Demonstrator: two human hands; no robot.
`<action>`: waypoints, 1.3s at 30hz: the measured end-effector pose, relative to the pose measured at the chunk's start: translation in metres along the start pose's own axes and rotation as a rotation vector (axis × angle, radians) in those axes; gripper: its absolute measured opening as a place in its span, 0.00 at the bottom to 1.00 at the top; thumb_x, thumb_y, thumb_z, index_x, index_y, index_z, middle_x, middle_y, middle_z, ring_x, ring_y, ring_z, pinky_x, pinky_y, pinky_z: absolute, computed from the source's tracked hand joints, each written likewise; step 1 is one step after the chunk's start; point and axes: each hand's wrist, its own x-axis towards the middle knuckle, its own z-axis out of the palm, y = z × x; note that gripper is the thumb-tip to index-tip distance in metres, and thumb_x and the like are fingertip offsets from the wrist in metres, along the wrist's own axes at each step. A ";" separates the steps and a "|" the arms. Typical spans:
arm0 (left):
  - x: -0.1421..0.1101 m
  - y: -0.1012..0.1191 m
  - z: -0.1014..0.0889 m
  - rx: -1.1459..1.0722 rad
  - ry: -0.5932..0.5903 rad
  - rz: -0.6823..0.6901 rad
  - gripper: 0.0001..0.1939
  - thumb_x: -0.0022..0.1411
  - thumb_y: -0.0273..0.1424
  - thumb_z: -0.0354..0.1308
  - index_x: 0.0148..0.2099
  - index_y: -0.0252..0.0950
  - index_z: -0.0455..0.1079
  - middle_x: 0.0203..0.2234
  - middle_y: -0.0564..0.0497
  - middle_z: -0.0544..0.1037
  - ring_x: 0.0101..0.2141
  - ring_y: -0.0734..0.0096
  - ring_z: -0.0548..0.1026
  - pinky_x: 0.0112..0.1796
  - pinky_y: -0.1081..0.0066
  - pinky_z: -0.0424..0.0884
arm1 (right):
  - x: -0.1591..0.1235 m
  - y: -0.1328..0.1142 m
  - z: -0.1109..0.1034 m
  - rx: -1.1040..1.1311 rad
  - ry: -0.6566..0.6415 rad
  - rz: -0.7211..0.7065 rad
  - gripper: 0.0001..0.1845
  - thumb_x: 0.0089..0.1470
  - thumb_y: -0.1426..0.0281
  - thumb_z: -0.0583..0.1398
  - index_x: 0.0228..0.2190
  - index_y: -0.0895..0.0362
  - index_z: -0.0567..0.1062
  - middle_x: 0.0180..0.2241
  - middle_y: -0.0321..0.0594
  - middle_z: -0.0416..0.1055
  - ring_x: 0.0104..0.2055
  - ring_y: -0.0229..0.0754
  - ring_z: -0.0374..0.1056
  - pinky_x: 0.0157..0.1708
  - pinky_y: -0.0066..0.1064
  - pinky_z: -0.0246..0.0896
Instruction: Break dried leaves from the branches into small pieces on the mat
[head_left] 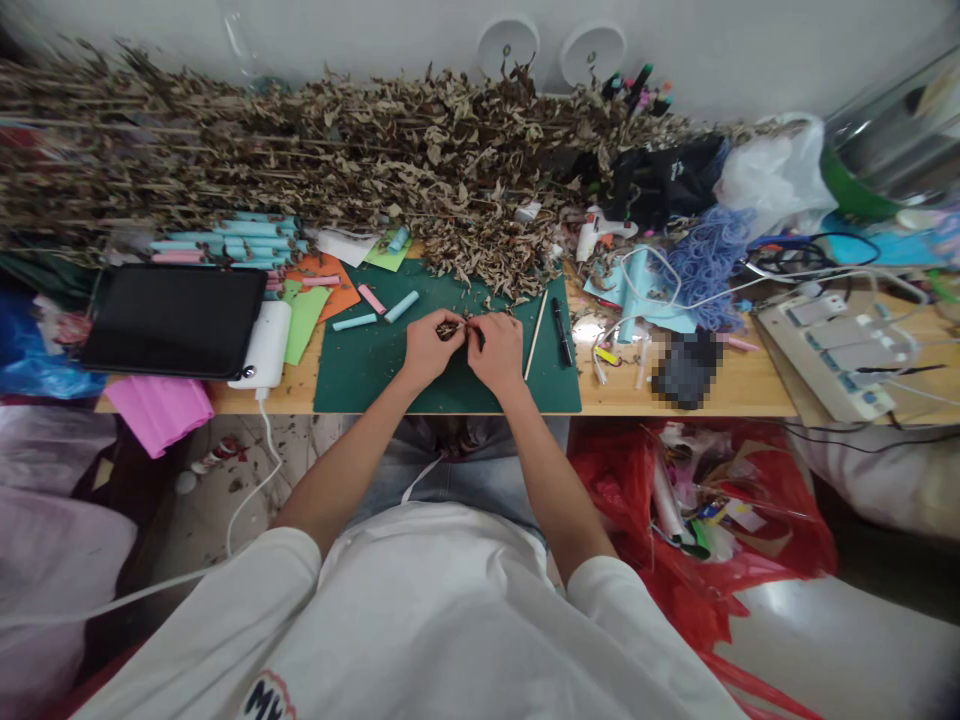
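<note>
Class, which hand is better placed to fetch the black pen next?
Likely the right: the right hand is nearer the black pen, with only the thin stick between them; the left hand is farther away.

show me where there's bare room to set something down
Bare: the green rectangular mat's front-left corner, between light-blue paper rolls and left hand; a smaller patch front right, before the slim black pen. Crowded: the back edge, under dried brown leaves.
</note>
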 end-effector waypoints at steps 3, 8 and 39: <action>0.001 0.000 0.001 0.006 -0.007 0.000 0.05 0.53 0.25 0.62 0.34 0.36 0.77 0.30 0.51 0.81 0.31 0.70 0.76 0.38 0.70 0.72 | -0.001 -0.004 0.000 -0.045 0.002 0.007 0.08 0.61 0.71 0.53 0.37 0.55 0.73 0.38 0.44 0.74 0.45 0.49 0.66 0.49 0.43 0.52; 0.001 -0.001 0.001 0.021 -0.003 0.001 0.05 0.52 0.24 0.63 0.33 0.36 0.77 0.29 0.51 0.81 0.30 0.70 0.76 0.36 0.70 0.72 | -0.003 -0.005 0.002 -0.093 0.017 0.018 0.09 0.61 0.70 0.53 0.36 0.56 0.73 0.37 0.46 0.74 0.44 0.50 0.65 0.49 0.44 0.52; 0.001 -0.006 -0.002 -0.107 -0.031 0.096 0.07 0.57 0.26 0.60 0.39 0.36 0.78 0.34 0.49 0.80 0.33 0.72 0.76 0.36 0.72 0.71 | 0.001 0.007 0.002 0.105 0.072 -0.026 0.11 0.63 0.70 0.53 0.36 0.55 0.76 0.37 0.43 0.77 0.42 0.47 0.68 0.44 0.39 0.58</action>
